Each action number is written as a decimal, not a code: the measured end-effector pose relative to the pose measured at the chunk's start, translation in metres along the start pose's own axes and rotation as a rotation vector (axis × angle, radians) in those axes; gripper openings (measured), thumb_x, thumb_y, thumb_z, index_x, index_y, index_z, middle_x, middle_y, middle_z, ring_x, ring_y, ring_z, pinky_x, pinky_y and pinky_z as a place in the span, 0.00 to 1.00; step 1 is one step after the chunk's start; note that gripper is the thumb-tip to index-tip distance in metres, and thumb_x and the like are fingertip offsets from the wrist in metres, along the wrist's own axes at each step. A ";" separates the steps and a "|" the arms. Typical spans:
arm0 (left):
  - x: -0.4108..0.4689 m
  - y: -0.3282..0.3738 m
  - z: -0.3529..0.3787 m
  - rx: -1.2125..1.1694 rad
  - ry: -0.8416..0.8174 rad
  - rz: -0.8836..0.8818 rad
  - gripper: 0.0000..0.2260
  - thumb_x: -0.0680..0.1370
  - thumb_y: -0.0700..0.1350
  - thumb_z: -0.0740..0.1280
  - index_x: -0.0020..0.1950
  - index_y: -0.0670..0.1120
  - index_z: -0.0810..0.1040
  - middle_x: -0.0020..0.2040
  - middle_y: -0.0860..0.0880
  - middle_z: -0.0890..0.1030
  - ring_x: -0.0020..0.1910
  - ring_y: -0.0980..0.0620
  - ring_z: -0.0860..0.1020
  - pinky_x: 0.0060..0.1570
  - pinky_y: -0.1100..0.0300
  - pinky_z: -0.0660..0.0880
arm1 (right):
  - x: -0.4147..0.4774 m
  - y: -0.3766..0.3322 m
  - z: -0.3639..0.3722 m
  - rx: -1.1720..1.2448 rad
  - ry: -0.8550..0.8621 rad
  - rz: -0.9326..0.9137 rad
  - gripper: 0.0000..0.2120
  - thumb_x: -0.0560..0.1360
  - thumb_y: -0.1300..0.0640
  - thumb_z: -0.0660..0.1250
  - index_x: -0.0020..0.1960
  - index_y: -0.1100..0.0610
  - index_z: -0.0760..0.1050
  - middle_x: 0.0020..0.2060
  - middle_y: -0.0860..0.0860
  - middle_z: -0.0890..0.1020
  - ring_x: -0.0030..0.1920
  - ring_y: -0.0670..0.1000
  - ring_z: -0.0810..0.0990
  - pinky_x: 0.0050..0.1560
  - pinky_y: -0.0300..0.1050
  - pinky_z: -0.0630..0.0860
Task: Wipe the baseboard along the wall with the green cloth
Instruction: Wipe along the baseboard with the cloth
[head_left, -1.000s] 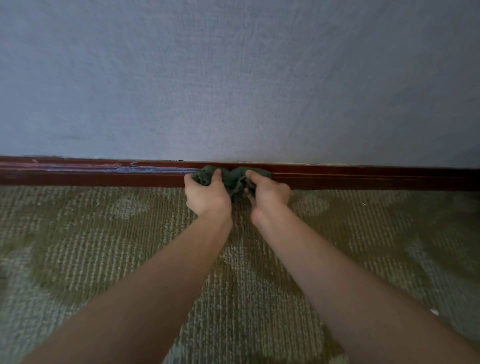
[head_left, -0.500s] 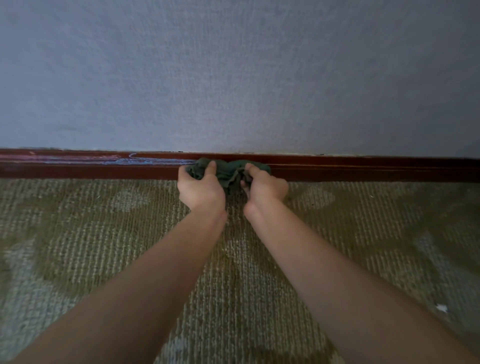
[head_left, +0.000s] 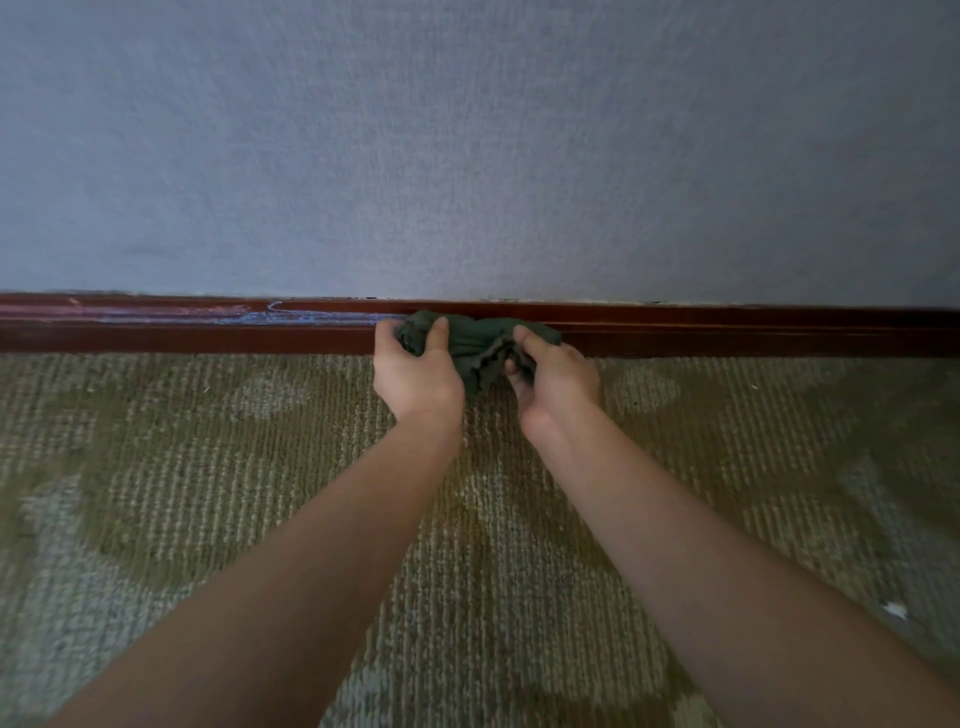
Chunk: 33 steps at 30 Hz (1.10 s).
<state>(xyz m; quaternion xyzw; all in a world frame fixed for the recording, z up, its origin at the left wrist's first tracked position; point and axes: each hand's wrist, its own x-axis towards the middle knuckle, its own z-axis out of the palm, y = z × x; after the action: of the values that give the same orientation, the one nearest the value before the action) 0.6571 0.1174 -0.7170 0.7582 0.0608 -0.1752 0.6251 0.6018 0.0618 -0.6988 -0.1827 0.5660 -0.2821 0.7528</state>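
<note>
Both of my hands are on the green cloth (head_left: 475, 340), which sits bunched against the dark red-brown baseboard (head_left: 727, 330) where it meets the patterned carpet (head_left: 208, 467). My left hand (head_left: 415, 371) grips the cloth's left end, thumb over the top; my right hand (head_left: 553, 379) pinches the right end, with a loose fold hanging between them down toward the carpet. I judge the cloth light, soft and limp: it crumples and will not hold a shape, so it needs gathering into a firm pad before it can press evenly. Holding it by the wad, fingers behind and palm pushing it to the wood, seems best. Pale bluish streaks (head_left: 291, 315) mark the baseboard to the left of my hands. Trailing edges could drag on the carpet and pick up lint.
</note>
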 end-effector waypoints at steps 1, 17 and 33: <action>-0.001 -0.002 -0.003 0.055 -0.026 0.052 0.04 0.79 0.42 0.64 0.48 0.45 0.70 0.40 0.52 0.75 0.40 0.55 0.76 0.34 0.70 0.74 | 0.000 0.002 -0.002 0.007 -0.029 0.016 0.07 0.74 0.68 0.66 0.51 0.62 0.72 0.42 0.56 0.77 0.40 0.51 0.77 0.33 0.38 0.75; -0.005 0.022 -0.026 -0.234 -0.306 -0.243 0.08 0.76 0.45 0.68 0.45 0.47 0.69 0.51 0.42 0.77 0.53 0.42 0.78 0.54 0.43 0.76 | -0.004 -0.012 -0.019 -0.684 -0.205 -0.481 0.14 0.70 0.68 0.68 0.36 0.52 0.69 0.40 0.53 0.76 0.45 0.53 0.75 0.46 0.51 0.75; -0.001 0.019 -0.022 0.452 -0.083 0.382 0.12 0.71 0.36 0.72 0.52 0.41 0.73 0.52 0.44 0.76 0.46 0.53 0.71 0.42 0.71 0.65 | -0.003 0.004 -0.008 -0.943 0.012 -0.755 0.11 0.71 0.65 0.70 0.47 0.55 0.70 0.50 0.56 0.76 0.48 0.51 0.76 0.50 0.42 0.75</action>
<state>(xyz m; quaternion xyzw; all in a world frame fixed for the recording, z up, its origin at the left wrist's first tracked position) 0.6661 0.1346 -0.6956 0.8680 -0.1494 -0.0944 0.4641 0.5940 0.0669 -0.7011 -0.6836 0.5304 -0.2496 0.4349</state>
